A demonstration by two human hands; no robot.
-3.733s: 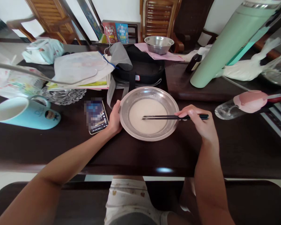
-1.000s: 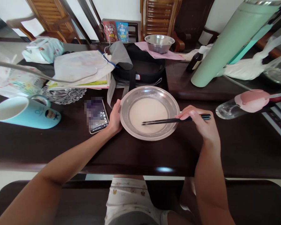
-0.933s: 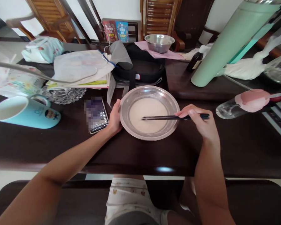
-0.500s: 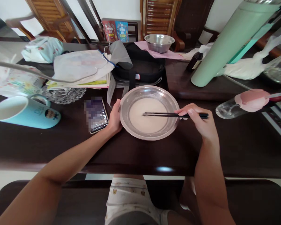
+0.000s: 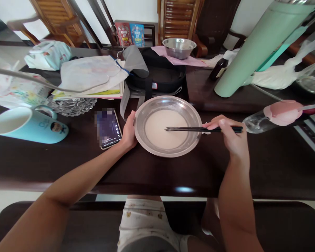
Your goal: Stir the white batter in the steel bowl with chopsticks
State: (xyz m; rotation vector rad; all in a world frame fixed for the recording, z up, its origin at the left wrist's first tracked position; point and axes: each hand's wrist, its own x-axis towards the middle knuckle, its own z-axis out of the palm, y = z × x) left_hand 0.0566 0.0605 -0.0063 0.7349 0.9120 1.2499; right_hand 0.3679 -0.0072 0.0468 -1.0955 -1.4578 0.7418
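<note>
A round steel bowl (image 5: 152,148) stands on the dark table, holding a smooth, off-white liquid (image 5: 162,136). My left hand (image 5: 129,132) grips the bowl's left rim; some of its fingers are hidden behind the side. Dark chopsticks (image 5: 194,129) are pinched in my right hand (image 5: 232,134), to the right of the bowl. They reach nearly level over the right rim, and their tips are at the liquid near the bowl's middle. Just left of my left hand lies a phone (image 5: 110,129) with its screen lit and partly blurred.
A light blue mug (image 5: 28,124) and a cut-glass dish (image 5: 72,106) are at the left. Behind the bowl is a black bag (image 5: 164,75), with a small steel bowl (image 5: 179,49) beyond. A tall green flask (image 5: 257,52) and a pink-lidded bottle (image 5: 282,112) stand at the right.
My right hand has shifted to the right, drawing the chopsticks with it, so their tips sit closer to the bowl's centre. My left hand and the bowl have stayed put.
</note>
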